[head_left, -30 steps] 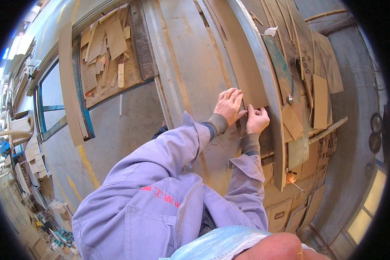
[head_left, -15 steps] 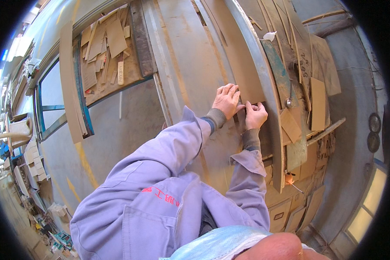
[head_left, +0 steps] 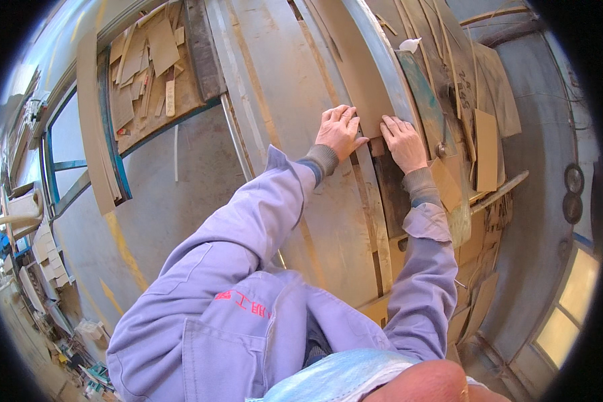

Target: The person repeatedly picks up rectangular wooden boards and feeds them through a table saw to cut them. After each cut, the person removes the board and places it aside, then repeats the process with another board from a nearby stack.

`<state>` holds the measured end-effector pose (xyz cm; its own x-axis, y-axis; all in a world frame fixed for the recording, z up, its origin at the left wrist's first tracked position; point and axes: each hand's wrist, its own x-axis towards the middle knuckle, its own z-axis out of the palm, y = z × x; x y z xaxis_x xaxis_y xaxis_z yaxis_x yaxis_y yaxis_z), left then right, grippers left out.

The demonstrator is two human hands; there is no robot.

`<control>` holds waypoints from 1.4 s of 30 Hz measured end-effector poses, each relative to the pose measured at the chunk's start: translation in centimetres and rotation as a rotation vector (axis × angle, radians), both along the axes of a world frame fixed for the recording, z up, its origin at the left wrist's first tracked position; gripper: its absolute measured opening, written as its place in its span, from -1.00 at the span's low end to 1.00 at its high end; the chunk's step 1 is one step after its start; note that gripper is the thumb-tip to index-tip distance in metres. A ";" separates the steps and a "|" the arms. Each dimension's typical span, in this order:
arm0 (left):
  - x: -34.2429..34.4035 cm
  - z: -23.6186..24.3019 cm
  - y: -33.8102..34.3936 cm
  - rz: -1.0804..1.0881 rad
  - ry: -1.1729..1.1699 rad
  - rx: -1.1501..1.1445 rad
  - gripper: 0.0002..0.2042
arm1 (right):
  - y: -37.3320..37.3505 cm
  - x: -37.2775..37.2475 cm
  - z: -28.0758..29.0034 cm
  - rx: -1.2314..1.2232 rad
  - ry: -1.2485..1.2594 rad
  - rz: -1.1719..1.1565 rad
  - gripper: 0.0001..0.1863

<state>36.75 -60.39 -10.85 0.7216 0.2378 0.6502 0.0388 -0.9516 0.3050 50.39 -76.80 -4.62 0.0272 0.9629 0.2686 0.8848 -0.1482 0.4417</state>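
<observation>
A long brown board strip (head_left: 360, 70) lies on the grey metal machine table (head_left: 285, 74), alongside a straight metal rail (head_left: 380, 48). My left hand (head_left: 339, 134) rests at the strip's left edge near its close end, fingers stretched forward and thumb reaching right. On the strip's other side lies my right hand (head_left: 405, 144), its fingers extended flat by the edge next to the rail. Both hands look open, though the exact contact under the fingertips is hidden. Below the strip's end a dark gap (head_left: 390, 187) shows in the table.
Offcuts of brown board (head_left: 144, 57) lie piled in a recess at the upper left. A tall brown strip (head_left: 95, 120) stands beside a blue frame edge. Beyond the rail are more offcuts (head_left: 486, 151), thin slats and a small white object (head_left: 409, 45).
My right hand has moved up from the strip's near end to its right edge, its fingers changing from pinched to flat. My left hand has shifted slightly up, and the view has moved a little.
</observation>
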 end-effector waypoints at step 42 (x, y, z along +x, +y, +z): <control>-23.4 4.6 17.6 -0.265 -0.033 -0.198 -0.74 | 14.7 -10.2 4.8 -0.182 -0.014 -0.011 -0.70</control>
<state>13.35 -42.75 -6.29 0.7545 0.1690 0.6342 -0.2151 -0.8493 0.4822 40.23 -62.09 0.22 0.0351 0.9953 0.0906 0.8774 -0.0741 0.4740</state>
